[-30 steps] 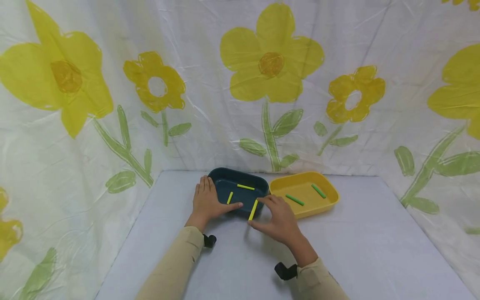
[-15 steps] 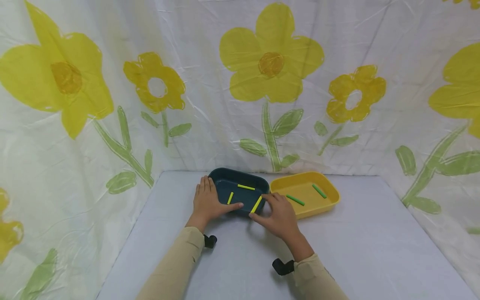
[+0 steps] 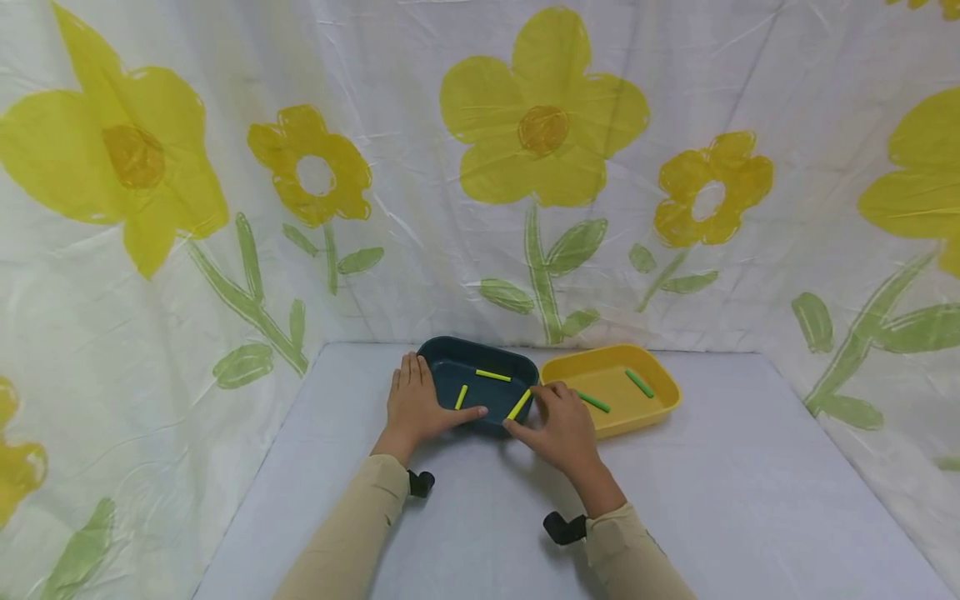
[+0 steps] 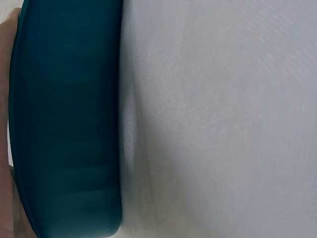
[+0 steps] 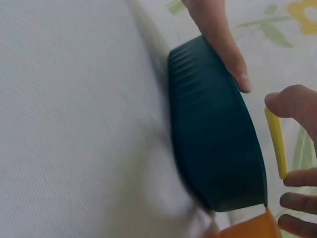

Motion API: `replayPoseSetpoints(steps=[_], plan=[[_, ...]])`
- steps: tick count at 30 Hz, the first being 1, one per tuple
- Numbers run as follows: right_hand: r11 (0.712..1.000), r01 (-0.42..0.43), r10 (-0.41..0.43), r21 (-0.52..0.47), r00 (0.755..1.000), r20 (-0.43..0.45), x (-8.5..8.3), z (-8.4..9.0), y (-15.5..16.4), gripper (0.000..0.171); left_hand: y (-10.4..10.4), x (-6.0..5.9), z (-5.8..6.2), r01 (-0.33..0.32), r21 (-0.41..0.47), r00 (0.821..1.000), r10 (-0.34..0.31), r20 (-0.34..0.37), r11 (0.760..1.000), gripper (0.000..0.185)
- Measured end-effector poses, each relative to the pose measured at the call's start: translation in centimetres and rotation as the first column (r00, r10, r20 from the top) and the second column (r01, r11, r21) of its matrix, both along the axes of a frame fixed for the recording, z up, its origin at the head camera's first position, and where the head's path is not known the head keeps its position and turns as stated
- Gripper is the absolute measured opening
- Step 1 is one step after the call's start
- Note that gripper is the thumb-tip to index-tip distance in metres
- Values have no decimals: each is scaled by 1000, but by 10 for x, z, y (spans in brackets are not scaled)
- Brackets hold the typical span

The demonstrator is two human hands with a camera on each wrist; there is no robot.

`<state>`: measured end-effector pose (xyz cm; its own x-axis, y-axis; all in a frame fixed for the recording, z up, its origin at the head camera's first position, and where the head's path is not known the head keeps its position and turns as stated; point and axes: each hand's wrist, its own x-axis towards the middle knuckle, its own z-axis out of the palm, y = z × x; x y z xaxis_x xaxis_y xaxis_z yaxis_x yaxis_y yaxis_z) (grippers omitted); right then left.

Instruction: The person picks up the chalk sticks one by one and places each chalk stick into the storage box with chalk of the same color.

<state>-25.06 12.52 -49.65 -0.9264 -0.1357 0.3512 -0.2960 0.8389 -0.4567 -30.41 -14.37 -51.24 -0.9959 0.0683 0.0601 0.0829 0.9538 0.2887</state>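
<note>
Head view: left hand resting flat on teal tray; right hand pinching yellow stick over tray's near right rim, long axis slanting away rightward. Right wrist view: stick between thumb and fingers, above the rim.

Backdrop and work surface. A white cloth printed with large yellow flowers and green stems hangs creased behind and along both sides. A pale grey table fills the foreground under even, soft light.
</note>
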Motion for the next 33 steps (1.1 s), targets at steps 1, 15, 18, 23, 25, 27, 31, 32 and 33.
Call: replayPoseSetpoints(steps=[1, 15, 18, 23, 25, 27, 31, 32, 33], plan=[[1000, 4, -4, 4, 1000, 3, 0, 0, 0, 76, 0, 0, 0, 1, -1, 1000, -1, 1, 1000, 167], [999, 22, -22, 41, 1000, -3, -4, -5, -3, 75, 0, 1, 0, 2, -8, 1000, -2, -13, 1000, 166], [999, 25, -25, 48, 1000, 2, -5, -4, -3, 76, 1, 1, 1, 4, 8, 1000, -4, -26, 1000, 166], [999, 21, -21, 44, 1000, 0, -5, -4, -4, 76, 2, 3, 3, 6, 15, 999, -6, -46, 1000, 165], [999, 23, -23, 46, 1000, 0, -5, -5, -3, 75, 2, 3, 3, 6, 11, 999, -5, -50, 1000, 164], [999, 25, -25, 45, 1000, 4, -6, -5, -3, 75, 2, 3, 3, 5, 8, 999, -5, -51, 1000, 165], [999, 26, -27, 40, 999, 21, -6, -5, -3, 76, 1, 4, 4, 3, 11, 999, -3, -46, 1000, 165], [999, 25, -26, 38, 999, 27, -6, -5, -3, 76, 1, 4, 3, 3, 11, 999, -2, -45, 1000, 165], [999, 25, -26, 38, 999, 32, -6, -5, -3, 76, 1, 4, 3, 2, 11, 999, -2, -44, 1000, 165]])
